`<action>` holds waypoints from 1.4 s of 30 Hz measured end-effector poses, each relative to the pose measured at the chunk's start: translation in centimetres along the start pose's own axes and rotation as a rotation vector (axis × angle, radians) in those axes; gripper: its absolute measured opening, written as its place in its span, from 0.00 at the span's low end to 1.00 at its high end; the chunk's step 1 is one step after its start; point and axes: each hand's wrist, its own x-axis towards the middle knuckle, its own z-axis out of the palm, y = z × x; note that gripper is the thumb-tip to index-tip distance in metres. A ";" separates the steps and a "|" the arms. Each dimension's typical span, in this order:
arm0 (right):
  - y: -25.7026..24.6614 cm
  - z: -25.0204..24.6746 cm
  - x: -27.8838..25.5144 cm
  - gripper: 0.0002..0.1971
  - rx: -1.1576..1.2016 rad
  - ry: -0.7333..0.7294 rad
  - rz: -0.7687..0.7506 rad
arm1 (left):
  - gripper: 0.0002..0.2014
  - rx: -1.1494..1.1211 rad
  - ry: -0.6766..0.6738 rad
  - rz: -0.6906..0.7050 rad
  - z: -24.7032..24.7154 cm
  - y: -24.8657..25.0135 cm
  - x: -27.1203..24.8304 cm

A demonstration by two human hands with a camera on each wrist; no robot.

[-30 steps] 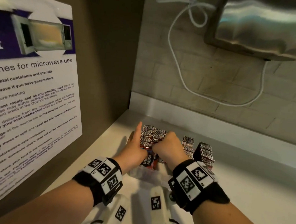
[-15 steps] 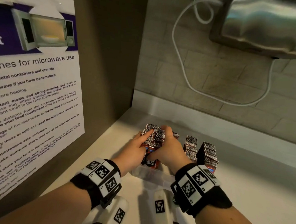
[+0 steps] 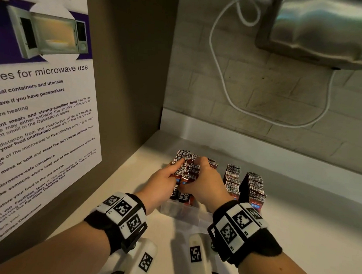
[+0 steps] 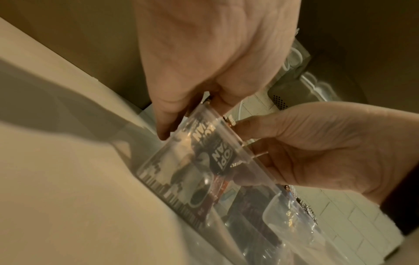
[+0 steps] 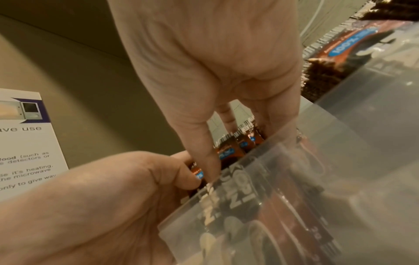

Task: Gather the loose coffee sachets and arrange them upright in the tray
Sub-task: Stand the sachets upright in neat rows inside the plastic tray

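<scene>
1. The left hand (image 3: 163,182) is laid against the left side of a bundle of coffee sachets (image 3: 188,168), its fingers (image 3: 177,165) almost straight along the packets and its thumb (image 5: 186,177) pressed on the near face.
2. The right hand (image 3: 203,183) is curled round the right side of the same bundle, so the packets are squeezed between the two hands.
3. The bundle stands upright in the left part of the clear plastic tray (image 3: 184,212), with the barcode ends on top; the lower ends are seen through the tray wall (image 4: 181,179).
4. For this step to be done well, the bundle should probably be pressed evenly from both sides while it is lowered, so that no packet slips out or bends.
5. The tops should then be tapped level, because some packets seem to stand higher than others.
6. The hands should be released slowly, one after the other; a loose row can fall over.
7. Two further rows of sachets (image 3: 244,184) are standing to the right, close to the right wrist, and they should not be knocked.
8. The tray is placed on a pale counter (image 3: 297,226), near the corner, beside a wall with a microwave notice (image 3: 37,108).
</scene>
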 end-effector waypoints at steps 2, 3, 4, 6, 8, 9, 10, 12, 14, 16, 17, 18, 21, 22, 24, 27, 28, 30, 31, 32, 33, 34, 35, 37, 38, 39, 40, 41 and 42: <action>0.0 0.0 -0.1 0.32 0.010 0.010 -0.004 | 0.30 0.015 0.015 -0.006 0.0 0.0 0.2; 0.0 -0.1 0.0 0.30 0.018 0.012 -0.004 | 0.30 0.014 0.019 -0.010 0.0 0.0 0.2; 0.0 -0.2 0.0 0.29 0.027 0.011 -0.002 | 0.30 0.016 0.021 -0.014 0.0 0.0 0.3; 0.0 -0.4 0.1 0.27 0.038 0.004 0.012 | 0.30 0.024 0.023 -0.014 0.1 -0.1 0.3; -0.2 -0.6 0.1 0.26 0.040 -0.009 0.030 | 0.30 0.037 0.030 -0.013 0.1 0.0 0.2; -0.2 -0.7 0.2 0.26 0.043 -0.020 0.036 | 0.29 0.041 0.036 -0.012 0.1 0.0 0.2; -0.2 -0.7 0.3 0.25 0.045 -0.034 0.040 | 0.29 0.041 0.039 -0.008 0.1 0.0 0.1; -0.2 -0.6 0.4 0.25 0.046 -0.060 0.030 | 0.29 0.036 0.036 -0.003 0.1 -0.1 0.0; 0.0 -0.4 0.5 0.26 0.034 -0.070 0.005 | 0.29 0.024 0.024 0.015 0.1 -0.2 -0.3; 0.1 -0.3 0.6 0.26 0.016 -0.072 -0.008 | 0.28 0.034 0.028 0.045 0.1 -0.3 -0.5; 0.2 -0.3 0.6 0.25 0.006 -0.072 -0.011 | 0.27 0.047 0.038 0.058 0.0 -0.3 -0.5; 0.2 -0.3 0.6 0.25 -0.001 -0.069 -0.009 | 0.26 0.065 0.052 0.071 0.0 -0.3 -0.6; 0.3 -0.3 0.6 0.20 -0.014 -0.048 0.016 | 0.23 0.120 0.098 0.100 -0.1 -0.3 -0.5; 0.2 -0.3 0.6 0.18 -0.013 -0.042 0.023 | 0.22 0.131 0.110 0.105 -0.1 -0.3 -0.4; 0.1 -0.4 0.4 0.15 -0.007 -0.038 0.031 | 0.21 0.145 0.132 0.112 -0.1 -0.3 -0.5; -0.2 -0.7 0.1 0.15 -0.011 -0.045 0.031 | 0.21 0.155 0.150 0.110 -0.1 -0.4 -0.4; -0.3 -0.8 0.0 0.16 -0.012 -0.051 0.025 | 0.21 0.158 0.150 0.109 0.0 -0.4 -0.4; -0.4 -0.8 -0.1 0.20 -0.002 -0.065 0.013 | 0.21 0.173 0.148 0.108 0.0 -0.4 -0.4; -0.4 -0.8 -0.2 0.21 0.005 -0.071 0.012 | 0.21 0.181 0.150 0.109 0.0 -0.4 -0.3; -0.5 -0.8 -0.2 0.21 0.005 -0.076 0.015 | 0.21 0.190 0.154 0.112 0.0 -0.4 -0.3; -0.6 -0.7 -0.3 0.19 0.000 -0.083 0.019 | 0.21 0.204 0.159 0.114 0.1 -0.4 -0.3; -0.7 -0.7 -0.3 0.17 -0.007 -0.092 0.023 | 0.21 0.218 0.161 0.115 0.0 -0.4 -0.3; -0.8 -0.7 -0.3 0.16 -0.012 -0.101 0.027 | 0.21 0.232 0.161 0.115 0.1 -0.4 -0.3; -0.9 -0.8 -0.1 0.15 -0.019 -0.114 0.034 | 0.22 0.252 0.160 0.122 0.1 -0.5 -0.2; -1.0 -0.9 0.0 0.15 -0.020 -0.115 0.041 | 0.22 0.259 0.162 0.127 0.1 -0.5 -0.2; -1.0 -1.0 0.1 0.15 -0.016 -0.115 0.048 | 0.22 0.268 0.164 0.130 0.1 -0.5 -0.2; -1.1 -1.1 0.1 0.14 -0.006 -0.115 0.059 | 0.22 0.274 0.167 0.134 0.1 -0.5 -0.2; -1.1 -1.3 0.1 0.13 0.007 -0.116 0.068 | 0.22 0.276 0.170 0.137 0.1 -0.6 -0.2; -1.1 -1.5 0.1 0.13 0.019 -0.118 0.075 | 0.22 0.272 0.171 0.138 0.1 -0.6 -0.2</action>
